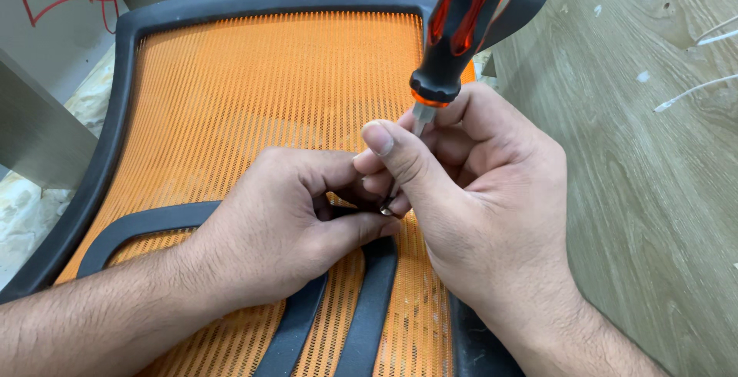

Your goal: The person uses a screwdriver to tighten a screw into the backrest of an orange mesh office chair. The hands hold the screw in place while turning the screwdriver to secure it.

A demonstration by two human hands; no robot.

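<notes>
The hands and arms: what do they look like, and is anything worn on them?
The left hand and right hand are bare: no gloves, rings or watch visible. Both forearms are uncovered and hairy, with no sleeve in view. Fingernails are short.

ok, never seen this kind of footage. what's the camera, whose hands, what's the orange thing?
This is one picture, taken by a camera worn on a person's head and looking down at their own two bare hands. There is no machine. The orange thing is the mesh back of an office chair with a black frame, lying on a wooden floor. The right hand grips the shaft of a screwdriver with a red-and-black handle, tip pointing down. The left hand pinches a small metal part at the tip, probably a screw or washer. White cables lie at the right.
</notes>
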